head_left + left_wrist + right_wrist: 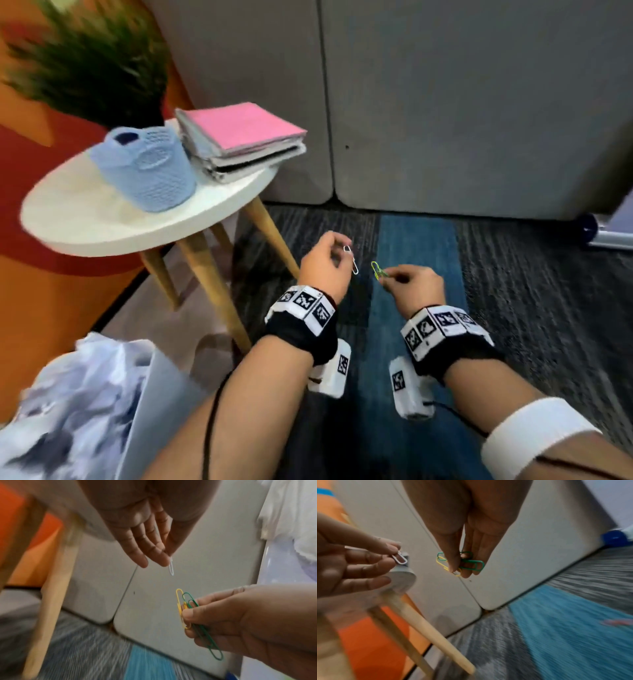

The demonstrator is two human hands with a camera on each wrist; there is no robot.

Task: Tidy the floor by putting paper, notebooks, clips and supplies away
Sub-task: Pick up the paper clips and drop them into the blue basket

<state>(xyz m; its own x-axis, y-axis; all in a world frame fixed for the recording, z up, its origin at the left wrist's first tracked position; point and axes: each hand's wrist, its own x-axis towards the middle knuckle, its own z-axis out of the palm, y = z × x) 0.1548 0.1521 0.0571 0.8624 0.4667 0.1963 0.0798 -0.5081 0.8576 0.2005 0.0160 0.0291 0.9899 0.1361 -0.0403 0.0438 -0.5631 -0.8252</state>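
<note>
Above carpet (513, 274): hands w/ clips (378, 270)

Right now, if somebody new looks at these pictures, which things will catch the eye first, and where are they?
First the two hands above the carpet: the left hand pinches a white paper clip, the right hand pinches yellow and green paper clips. Next, up on the left, the round white table carries a blue basket and a pink-topped stack of notebooks.
</note>
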